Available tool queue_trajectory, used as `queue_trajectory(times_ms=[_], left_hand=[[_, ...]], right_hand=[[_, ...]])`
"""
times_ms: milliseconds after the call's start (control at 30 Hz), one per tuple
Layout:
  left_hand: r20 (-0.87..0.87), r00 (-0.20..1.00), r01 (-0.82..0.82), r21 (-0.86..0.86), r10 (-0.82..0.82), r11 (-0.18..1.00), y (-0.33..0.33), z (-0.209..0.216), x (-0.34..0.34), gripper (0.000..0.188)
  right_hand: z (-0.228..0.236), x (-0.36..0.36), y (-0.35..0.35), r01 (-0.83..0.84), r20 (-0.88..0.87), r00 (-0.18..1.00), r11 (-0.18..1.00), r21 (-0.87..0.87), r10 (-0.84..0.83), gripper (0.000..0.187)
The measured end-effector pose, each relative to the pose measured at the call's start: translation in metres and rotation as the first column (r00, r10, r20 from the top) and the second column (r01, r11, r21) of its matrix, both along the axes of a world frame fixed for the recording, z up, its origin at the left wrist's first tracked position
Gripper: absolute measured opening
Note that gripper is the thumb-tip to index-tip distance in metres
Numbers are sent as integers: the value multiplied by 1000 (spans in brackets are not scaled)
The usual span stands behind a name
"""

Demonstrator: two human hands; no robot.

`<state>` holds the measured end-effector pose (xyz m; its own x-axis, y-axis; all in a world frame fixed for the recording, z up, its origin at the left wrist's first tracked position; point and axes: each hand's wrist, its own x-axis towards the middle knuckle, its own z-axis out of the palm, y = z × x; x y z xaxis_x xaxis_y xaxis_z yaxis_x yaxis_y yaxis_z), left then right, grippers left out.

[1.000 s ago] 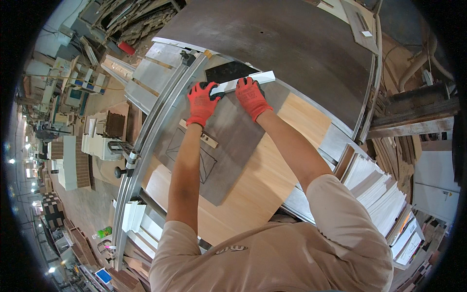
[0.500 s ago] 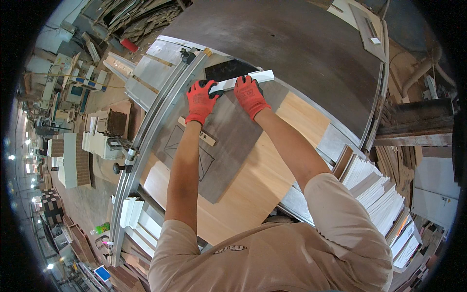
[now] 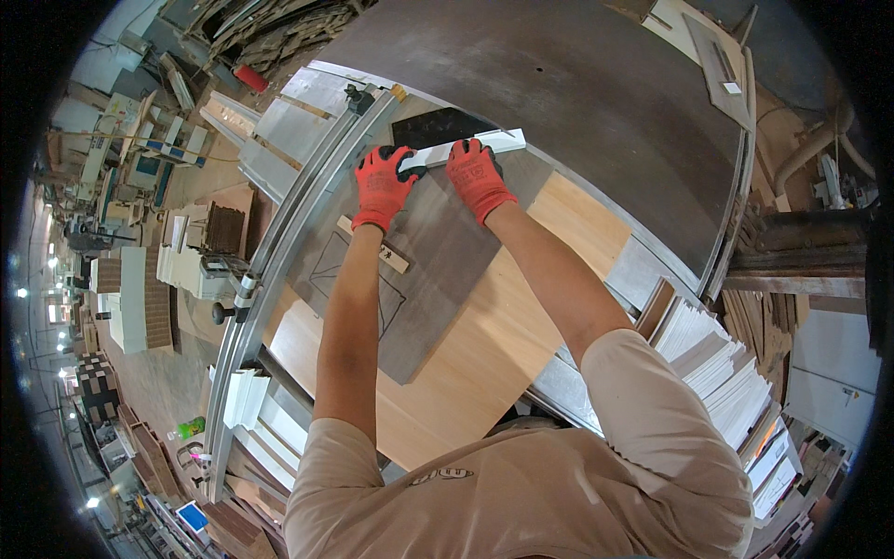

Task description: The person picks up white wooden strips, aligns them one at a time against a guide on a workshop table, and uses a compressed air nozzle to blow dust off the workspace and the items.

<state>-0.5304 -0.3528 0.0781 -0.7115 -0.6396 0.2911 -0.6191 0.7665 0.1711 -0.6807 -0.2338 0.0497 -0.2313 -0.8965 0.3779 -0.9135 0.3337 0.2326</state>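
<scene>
Both my hands wear red gloves with black fingertips. A narrow white strip (image 3: 507, 141) lies slantwise at the far end of a grey-brown board (image 3: 447, 279). My left hand (image 3: 384, 182) grips the strip's left end, its fingers curled over the edge. Farther along, my right hand (image 3: 477, 174) has its fingers closed round the strip, whose right end sticks out beyond them. A black panel (image 3: 438, 130) lies just behind the strip. Fixed on the board is a small wooden bar (image 3: 393, 257), partly hidden by my left forearm, beside some drawn lines.
A pale wood panel (image 3: 503, 335) lies under the board. A metal rail (image 3: 289, 210) with clamps runs along the left. Beyond the strip spreads a large dark tabletop (image 3: 577, 93). White strips (image 3: 712, 359) are stacked at the right, near my right elbow.
The whole view has shifted slightly. My hands keep their grip on the white strip, with hardly any movement along the board.
</scene>
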Motion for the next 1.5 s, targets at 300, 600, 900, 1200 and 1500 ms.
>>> queue_trajectory(times_ms=[300,600,900,1200,1500], left_hand=[[14,999,-32,-5,32,999,3,3,-1,50],[40,997,-74,40,72,996,4,2,-7,58],[86,990,-123,116,113,986,1,2,-9,57],[36,993,-120,179,115,977,4,3,-9,52],[81,985,-164,182,152,969,10,10,-7,53]], right_hand=[[-2,-1,-2,6,7,1000,1000,-8,-6,21],[-5,-5,-3,24,27,999,999,37,-25,22],[2,-6,0,16,52,998,994,107,-21,29],[-1,-8,4,-6,39,999,995,101,2,31],[-3,-3,5,1,-24,1000,997,73,0,31]])
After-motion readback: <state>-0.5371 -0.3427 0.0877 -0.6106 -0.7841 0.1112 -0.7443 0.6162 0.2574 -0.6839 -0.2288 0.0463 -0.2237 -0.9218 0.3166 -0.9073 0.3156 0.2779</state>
